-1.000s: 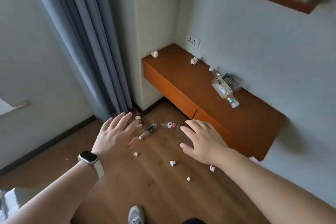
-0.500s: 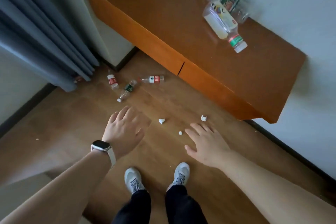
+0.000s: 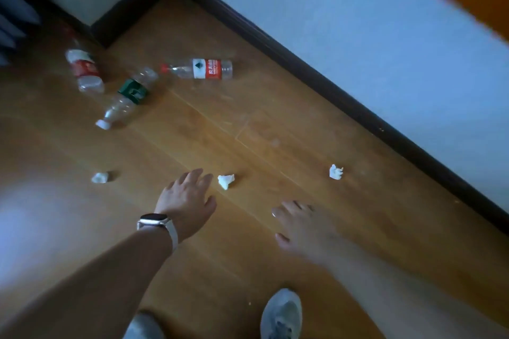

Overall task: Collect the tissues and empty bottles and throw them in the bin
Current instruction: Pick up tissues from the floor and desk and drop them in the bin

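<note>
My left hand (image 3: 187, 202), fingers spread and empty, reaches just beside a crumpled white tissue (image 3: 225, 180) on the wooden floor (image 3: 209, 129). My right hand (image 3: 300, 228) hovers open, holding nothing. Two more tissue wads (image 3: 100, 177) (image 3: 335, 172) lie apart. Three clear plastic bottles, two red-labelled (image 3: 202, 69) (image 3: 84, 70) and one green-labelled (image 3: 126, 98), lie on their sides near the corner.

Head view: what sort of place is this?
Probably a corner of a bedroom or hotel room: wood-plank floor, dark baseboard under a pale wall, and a curtain at the left edge.
</note>
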The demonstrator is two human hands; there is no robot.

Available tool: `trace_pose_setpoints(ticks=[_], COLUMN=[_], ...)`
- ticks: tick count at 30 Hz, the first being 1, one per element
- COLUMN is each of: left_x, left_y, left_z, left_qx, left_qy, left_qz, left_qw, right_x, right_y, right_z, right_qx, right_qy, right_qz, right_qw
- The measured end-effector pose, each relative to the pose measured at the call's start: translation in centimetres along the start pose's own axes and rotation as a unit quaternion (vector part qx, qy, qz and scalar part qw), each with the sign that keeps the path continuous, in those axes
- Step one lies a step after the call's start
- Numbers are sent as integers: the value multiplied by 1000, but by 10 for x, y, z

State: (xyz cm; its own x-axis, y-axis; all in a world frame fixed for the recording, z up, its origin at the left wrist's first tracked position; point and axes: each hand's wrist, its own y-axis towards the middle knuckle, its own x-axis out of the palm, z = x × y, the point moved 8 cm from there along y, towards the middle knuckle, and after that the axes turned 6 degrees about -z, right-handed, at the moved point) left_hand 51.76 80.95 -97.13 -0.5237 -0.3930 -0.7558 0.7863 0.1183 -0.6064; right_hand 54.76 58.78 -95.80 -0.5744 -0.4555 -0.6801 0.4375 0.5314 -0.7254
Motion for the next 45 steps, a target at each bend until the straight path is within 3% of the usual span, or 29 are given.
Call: trace_pose_setpoints(ticks=[10, 16, 20, 24, 29, 36, 39, 45], left_x=[143, 158, 159, 144, 120, 48, 2, -116], left_y=[126, 128, 122, 116, 93, -19, -77, -182], left_z=[2, 3, -8, -15, -16, -17, -5, 31], left_qx=[56, 60, 42, 25, 16, -105, -112, -96], left_qy=[-10, 23, -59, -125, -158, -296, -331, -350], left_qz=[-17, -11, -46, -6, 25, 78, 102, 155], left_qw=[998, 998, 996, 992, 987, 946, 931, 919], right_x=[145, 166, 166, 167, 139, 42, -13, -111], right_y=[95, 111, 121, 132, 115, 4, -56, -167], right_z=[57, 51, 41, 40, 38, 8, -6, -29], right_qx=[32, 5, -10, -21, 2, 59, 53, 56], right_qy=[70, 81, 85, 85, 169, 301, 343, 347], right_qz=[-34, -23, -30, -30, 56, 156, 213, 241], right_qw=[996, 996, 996, 996, 984, 939, 913, 904])
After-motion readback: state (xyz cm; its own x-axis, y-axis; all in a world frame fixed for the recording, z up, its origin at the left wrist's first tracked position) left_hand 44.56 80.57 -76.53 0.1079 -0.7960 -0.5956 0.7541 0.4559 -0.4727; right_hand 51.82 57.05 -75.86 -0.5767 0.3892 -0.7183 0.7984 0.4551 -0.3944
